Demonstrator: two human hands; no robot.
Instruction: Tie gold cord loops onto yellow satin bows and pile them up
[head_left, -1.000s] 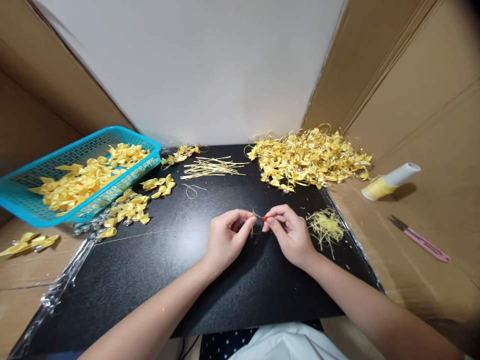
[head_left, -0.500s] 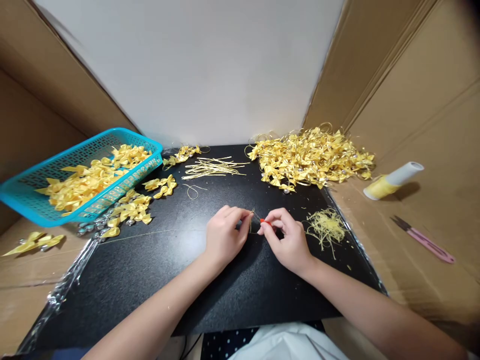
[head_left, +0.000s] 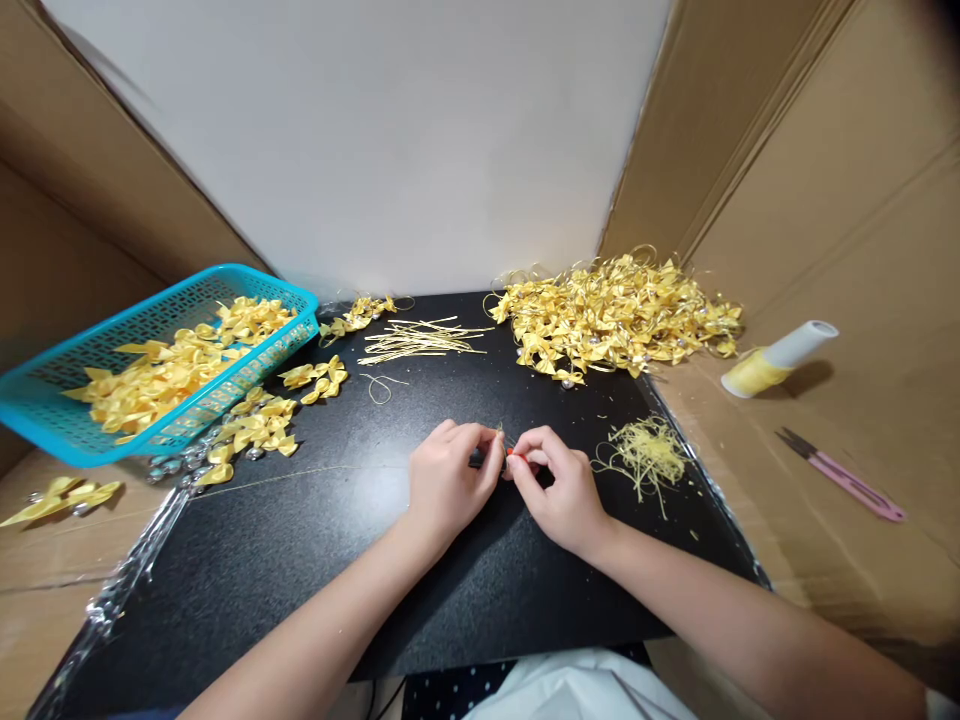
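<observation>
Thin cord sits between our two hands, just above the middle of the black worktop. Our left hand pinches it between thumb and forefinger, the other fingers curled beneath. Our right hand pinches a tiny red piece, thumb and forefinger pressed together, fingertips close beside the left ones. Our fingers cover most of both things, so we cannot make out the cord's full path or the red piece's shape; a small dark patch between our left thumb and forefinger is also unclear. Both forearms slant inward from the lower corners, wrists low, the right forearm running off the lower right edge. A faint thread stretches left from our left hand; we cannot tell whether it joins the cord. The blue basket of yellow bows, at far left, is cut off by the frame.
</observation>
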